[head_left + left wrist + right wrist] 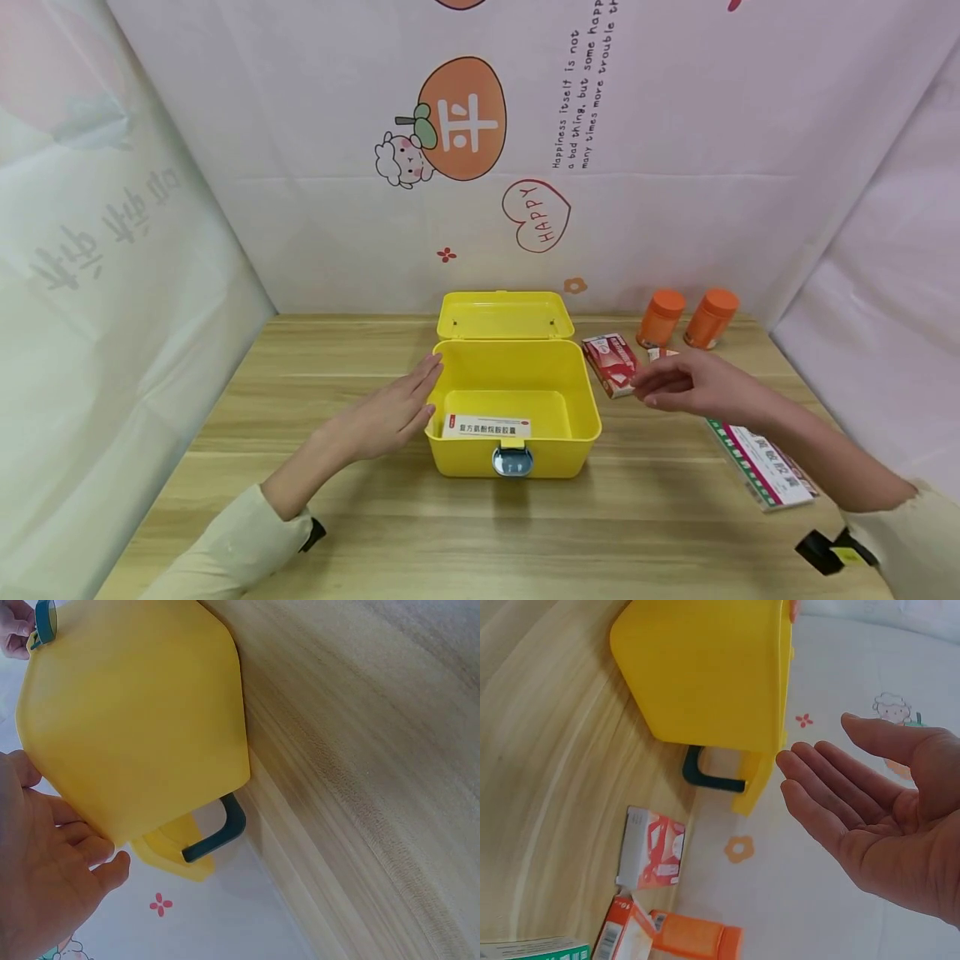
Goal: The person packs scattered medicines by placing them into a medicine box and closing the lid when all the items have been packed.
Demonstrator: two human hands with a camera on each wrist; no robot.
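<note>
A yellow plastic box (516, 460) stands on the wooden table with its lid (504, 317) tipped back and a grey clasp (513, 461) on its front. Inside, against the front wall, lies a white medicine carton (486, 427). My left hand (390, 415) touches the box's left rim with its fingers extended; in the left wrist view the fingertips (96, 849) lie along the yellow edge. To the right of the box, my right hand (693, 383) hovers above the table with nothing in it. Its fingers are loosely bent in the right wrist view, palm (900, 832) showing.
Right of the box lie a red-and-white carton (611, 365) and another small carton (622, 930), partly hidden by the right hand in the head view. Two orange bottles (661, 319) stand behind them. A green-and-white medicine package (765, 467) lies nearer, under the right forearm.
</note>
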